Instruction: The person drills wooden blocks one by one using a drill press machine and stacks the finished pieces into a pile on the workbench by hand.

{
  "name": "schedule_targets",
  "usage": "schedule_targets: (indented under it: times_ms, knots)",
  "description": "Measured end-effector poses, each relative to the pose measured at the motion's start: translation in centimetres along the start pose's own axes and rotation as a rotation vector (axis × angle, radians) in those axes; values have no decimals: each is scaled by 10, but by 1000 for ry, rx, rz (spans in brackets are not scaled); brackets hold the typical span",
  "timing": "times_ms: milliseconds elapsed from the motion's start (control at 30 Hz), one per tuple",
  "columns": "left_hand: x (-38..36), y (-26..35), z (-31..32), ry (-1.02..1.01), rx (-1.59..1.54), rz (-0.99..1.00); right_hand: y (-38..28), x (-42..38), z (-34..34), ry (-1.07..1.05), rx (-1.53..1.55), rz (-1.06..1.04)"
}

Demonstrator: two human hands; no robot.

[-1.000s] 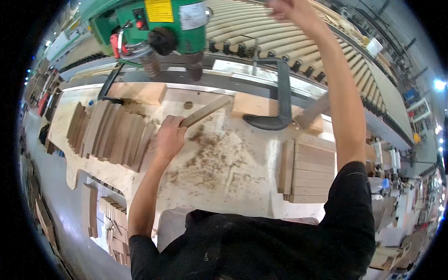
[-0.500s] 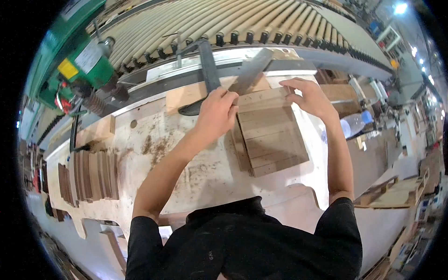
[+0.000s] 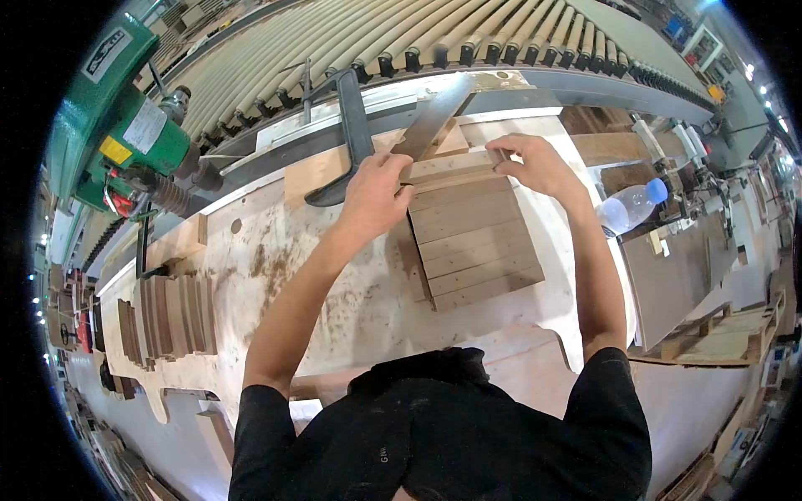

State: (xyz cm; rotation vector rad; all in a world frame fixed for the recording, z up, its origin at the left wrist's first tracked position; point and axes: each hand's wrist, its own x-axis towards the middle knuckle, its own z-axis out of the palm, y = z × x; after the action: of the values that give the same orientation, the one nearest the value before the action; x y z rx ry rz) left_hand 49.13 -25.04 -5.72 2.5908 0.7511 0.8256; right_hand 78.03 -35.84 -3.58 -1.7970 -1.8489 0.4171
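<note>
A neat stack of brown wooden strips (image 3: 476,238) lies on the pale work board, strips side by side. At its far end, my left hand (image 3: 378,194) and my right hand (image 3: 535,165) pinch a wooden strip (image 3: 453,167) by its two ends. That strip looks tipped up slightly from the others. Both hands are closed, with the fingertips bent around the strip's ends. Just beyond my left hand is a black angled bracket or clamp (image 3: 354,125). A flat grey metal piece (image 3: 436,115), shaped like a blade, slants away behind the strip.
More wooden strips (image 3: 171,316) stand in a row at the left of the work board (image 3: 292,292). A green machine (image 3: 134,125) is at the upper left. A roller conveyor (image 3: 401,37) runs along the back. A plastic bottle (image 3: 628,209) lies right of my right forearm.
The strip between my hands now shows its face, tilted up at the stack's far end. My hands shifted slightly left in view, as the camera view moved too.
</note>
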Motion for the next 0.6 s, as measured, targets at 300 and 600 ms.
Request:
schedule_targets:
  times_ms: [300, 600]
  knots:
    - [-2, -1, 6, 13, 27, -18, 4, 0, 3, 8, 49, -4]
    - [-16, 16, -2, 78, 3, -144, 12, -22, 17, 235, 135, 71]
